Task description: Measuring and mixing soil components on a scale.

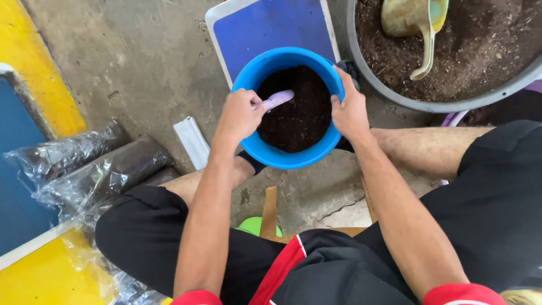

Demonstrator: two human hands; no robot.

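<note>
A blue bucket [293,159] filled with dark soil [299,113] sits on a blue board between my knees. My left hand [239,114] rests on the bucket's left rim and is shut on a pale purple tool handle [278,99] that lies over the soil. On the opposite side, my right hand [350,110] grips the right rim. The tool's working end is hidden inside my fist.
A large grey tub [429,104] of soil with a yellowish scoop [415,25] stands at the upper right. Clear plastic bags packed with soil [96,169] lie at the left on the concrete floor. A white strip [192,141] lies beside them.
</note>
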